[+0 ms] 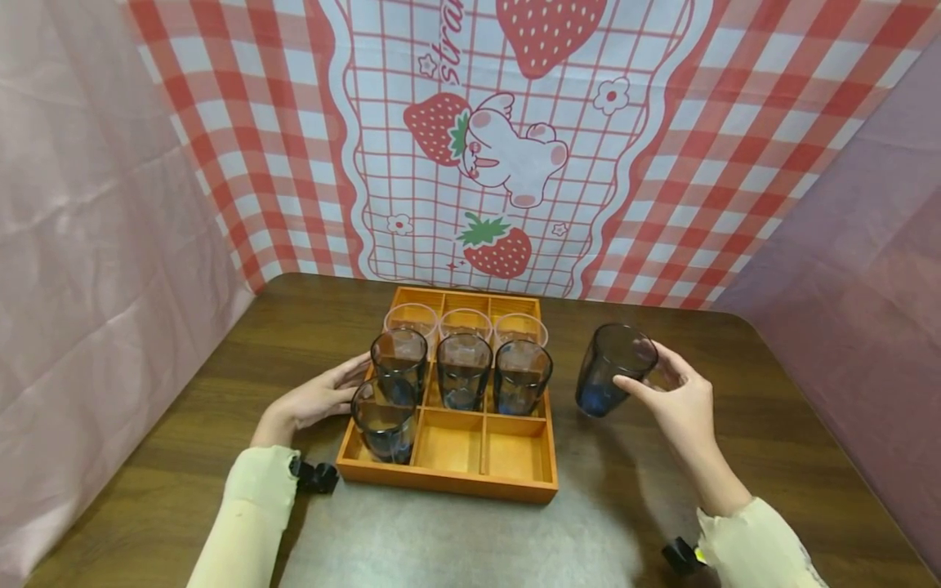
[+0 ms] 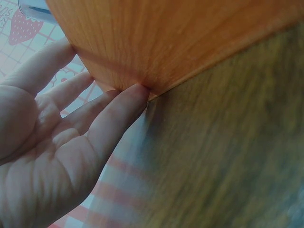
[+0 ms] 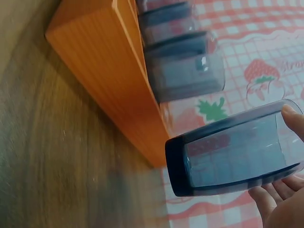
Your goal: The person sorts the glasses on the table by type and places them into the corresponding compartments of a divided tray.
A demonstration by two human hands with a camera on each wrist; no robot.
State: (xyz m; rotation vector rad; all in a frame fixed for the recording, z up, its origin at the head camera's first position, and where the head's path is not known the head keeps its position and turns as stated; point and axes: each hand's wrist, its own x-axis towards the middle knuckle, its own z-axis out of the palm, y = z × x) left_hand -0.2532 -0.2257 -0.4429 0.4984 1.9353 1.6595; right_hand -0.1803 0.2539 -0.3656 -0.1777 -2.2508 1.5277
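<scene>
My right hand [image 1: 680, 400] grips a blue-tinted drinking glass [image 1: 613, 367] near its rim, raised and slightly tilted to the right of the wooden compartment box [image 1: 456, 483]. In the right wrist view the glass [image 3: 232, 152] shows its thick dark base, with thumb and fingers on opposite sides. My left hand [image 1: 323, 398] rests its fingertips against the box's left side; the left wrist view shows them touching the wooden wall [image 2: 156, 42]. Inside the box, three blue glasses [image 1: 463, 371] fill the middle row, and one blue glass [image 1: 384, 425] stands in the front left compartment.
Clear pinkish glasses [image 1: 465, 322] stand in a row behind the blue ones. Two front compartments [image 1: 518, 449] show bare wood. The box stands on a dark wooden table [image 1: 294, 327] with a grey area [image 1: 456, 539] in front. A strawberry-patterned cloth [image 1: 478, 180] hangs behind the table.
</scene>
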